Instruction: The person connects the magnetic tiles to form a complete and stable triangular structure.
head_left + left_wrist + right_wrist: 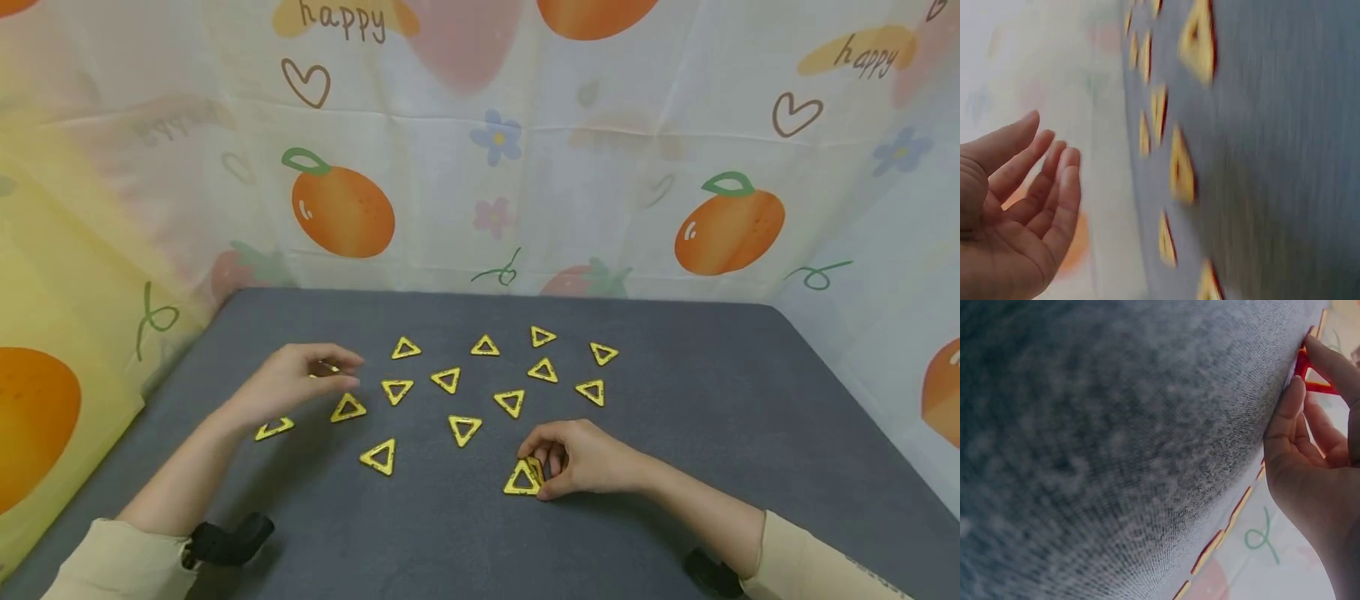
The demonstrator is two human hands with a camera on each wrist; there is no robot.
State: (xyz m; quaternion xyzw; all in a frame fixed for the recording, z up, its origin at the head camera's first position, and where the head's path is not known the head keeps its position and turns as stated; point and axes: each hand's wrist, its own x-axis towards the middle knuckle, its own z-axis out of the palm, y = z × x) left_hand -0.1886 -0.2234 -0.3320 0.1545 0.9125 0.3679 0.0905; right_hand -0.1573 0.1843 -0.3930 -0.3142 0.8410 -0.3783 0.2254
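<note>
My right hand [581, 458] pinches a hollow triangular tile between thumb and fingers. The pinched tile stands tilted up, its yellow face partly hidden by the fingers in the head view, while the right wrist view shows red on the tile [1302, 364]. A flat yellow triangular tile [512, 487] lies right beside it on the table, its edge at my fingertips. Over the table's left side hangs my left hand [303, 379], fingers loosely bent, nothing in its palm in the left wrist view. Behind it a tile is partly hidden; another tile [348, 408] lies just below its fingers.
Several more yellow triangular tiles lie scattered across the middle of the dark grey table [750, 417], one tile [378, 457] nearer the front left. A printed cloth [450, 192] with oranges hangs behind the table and along its sides. Dark wrist straps [228, 542] sit at both sleeves.
</note>
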